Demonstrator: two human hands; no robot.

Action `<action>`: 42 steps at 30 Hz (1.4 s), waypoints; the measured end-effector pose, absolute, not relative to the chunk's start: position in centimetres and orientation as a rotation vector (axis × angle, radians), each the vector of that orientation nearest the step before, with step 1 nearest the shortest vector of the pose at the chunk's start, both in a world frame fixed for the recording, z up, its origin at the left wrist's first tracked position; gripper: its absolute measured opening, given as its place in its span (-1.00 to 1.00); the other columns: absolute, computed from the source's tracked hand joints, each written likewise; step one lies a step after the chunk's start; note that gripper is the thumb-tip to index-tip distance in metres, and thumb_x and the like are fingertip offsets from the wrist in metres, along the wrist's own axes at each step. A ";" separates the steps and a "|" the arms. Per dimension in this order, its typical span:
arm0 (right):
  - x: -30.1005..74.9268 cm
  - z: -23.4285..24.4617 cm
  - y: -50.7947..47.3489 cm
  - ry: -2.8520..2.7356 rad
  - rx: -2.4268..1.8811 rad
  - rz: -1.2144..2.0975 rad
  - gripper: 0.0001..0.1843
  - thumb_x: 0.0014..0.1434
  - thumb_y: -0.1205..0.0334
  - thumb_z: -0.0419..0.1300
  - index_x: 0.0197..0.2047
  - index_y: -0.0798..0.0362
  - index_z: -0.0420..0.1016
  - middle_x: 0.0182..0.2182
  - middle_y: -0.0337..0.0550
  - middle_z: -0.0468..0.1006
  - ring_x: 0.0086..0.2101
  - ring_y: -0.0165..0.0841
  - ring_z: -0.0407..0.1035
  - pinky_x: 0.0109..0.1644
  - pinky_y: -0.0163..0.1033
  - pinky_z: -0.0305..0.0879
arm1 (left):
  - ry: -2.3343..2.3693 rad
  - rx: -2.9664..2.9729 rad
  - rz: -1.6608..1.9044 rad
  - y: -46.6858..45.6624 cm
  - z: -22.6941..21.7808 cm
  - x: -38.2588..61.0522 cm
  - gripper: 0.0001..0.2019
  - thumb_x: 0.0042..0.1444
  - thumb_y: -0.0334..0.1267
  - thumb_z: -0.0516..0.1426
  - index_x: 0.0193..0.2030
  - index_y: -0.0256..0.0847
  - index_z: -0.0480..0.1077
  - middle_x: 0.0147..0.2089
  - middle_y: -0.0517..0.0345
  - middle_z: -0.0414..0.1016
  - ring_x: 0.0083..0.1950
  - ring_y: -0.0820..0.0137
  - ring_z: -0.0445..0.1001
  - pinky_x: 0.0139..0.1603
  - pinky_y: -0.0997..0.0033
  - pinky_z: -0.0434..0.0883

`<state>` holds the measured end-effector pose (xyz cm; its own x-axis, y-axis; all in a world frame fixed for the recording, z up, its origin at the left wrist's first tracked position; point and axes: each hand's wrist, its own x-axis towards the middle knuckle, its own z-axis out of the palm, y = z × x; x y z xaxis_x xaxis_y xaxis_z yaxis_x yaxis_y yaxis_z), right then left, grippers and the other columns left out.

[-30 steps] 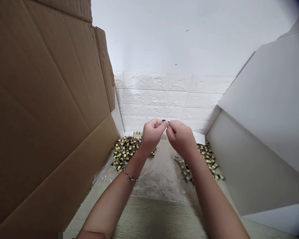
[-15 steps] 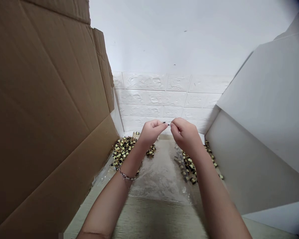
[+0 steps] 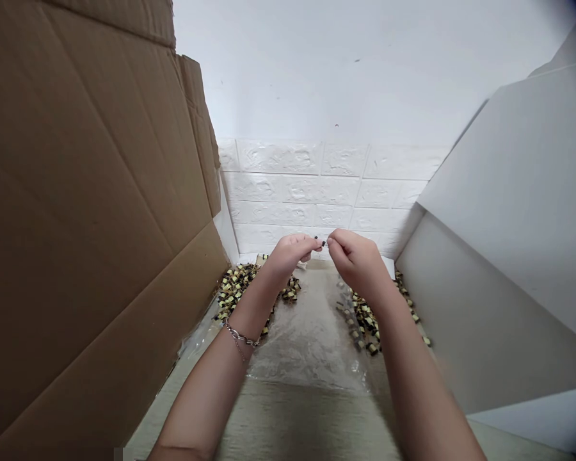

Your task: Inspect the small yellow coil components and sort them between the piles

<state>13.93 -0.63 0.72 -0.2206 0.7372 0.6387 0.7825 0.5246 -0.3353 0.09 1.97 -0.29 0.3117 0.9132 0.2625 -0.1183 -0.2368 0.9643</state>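
Observation:
My left hand (image 3: pixel 295 250) is pinched on a small transformer (image 3: pixel 323 243), of which little but dark ends shows past the fingertips. Close beside it on the right, my right hand (image 3: pixel 352 256) has thumb and forefinger pressed together at the piece. Whatever those right fingers grip, perhaps a fine wire, is too small to make out. Both hands are raised over a clear plastic bag (image 3: pixel 312 339) lying flat on the table. Loose black parts with yellow bands and copper-coloured wires form a left pile (image 3: pixel 237 288) and a right pile (image 3: pixel 365 314).
A tall brown cardboard sheet (image 3: pixel 91 211) walls off the left side. White panels (image 3: pixel 499 275) stand along the right. Behind the hands is a white brick-pattern wall (image 3: pixel 288 189). The pale wooden table (image 3: pixel 307 416) shows in front of the bag.
My left wrist has turned slightly and its fingers have loosened a little, showing more of the dark piece. My right hand has barely moved. The piles look the same.

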 end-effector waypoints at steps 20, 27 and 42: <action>13.5 0.9 -1.2 -1.967 -1.387 -0.203 -0.78 0.03 0.29 -0.09 -0.59 0.06 -0.05 -0.66 -0.32 0.09 -0.60 -0.49 -0.05 -0.51 -0.32 -0.20 | 0.549 1.061 1.233 1.7 -0.6 1.4 -0.82 -0.13 -0.33 0.12 -0.64 -0.32 0.22 -0.68 0.35 -0.04 -0.62 0.65 -0.06 -0.58 0.55 -0.05; 12.7 0.8 -1.9 -1.898 -1.474 -0.366 -0.78 0.02 0.26 -0.07 -0.62 0.07 0.07 -0.68 -0.30 0.17 -0.62 -0.49 -0.12 -0.54 -0.32 -0.27 | 0.749 1.281 1.372 1.5 -0.7 1.4 -0.77 -0.09 -0.21 0.12 -0.62 -0.31 0.25 -0.65 0.29 0.06 -0.57 0.61 0.02 -0.54 0.52 -0.03; 11.7 0.0 -1.4 -1.772 -1.335 -0.228 -0.75 0.02 0.26 -0.06 -0.65 0.08 0.06 -0.72 -0.31 0.14 -0.63 -0.51 -0.03 -0.53 -0.34 -0.21 | 0.741 1.294 1.438 1.0 -0.7 1.9 -0.74 -0.07 -0.22 0.09 -0.65 -0.27 0.14 -0.63 0.29 0.09 -0.54 0.58 0.09 -0.49 0.51 0.09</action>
<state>11.73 -1.39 -0.02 -0.0346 0.6861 0.7267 0.8477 0.4053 -0.3423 1.94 0.98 -0.70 0.0973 0.9396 0.3281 -0.2783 -0.2908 0.9154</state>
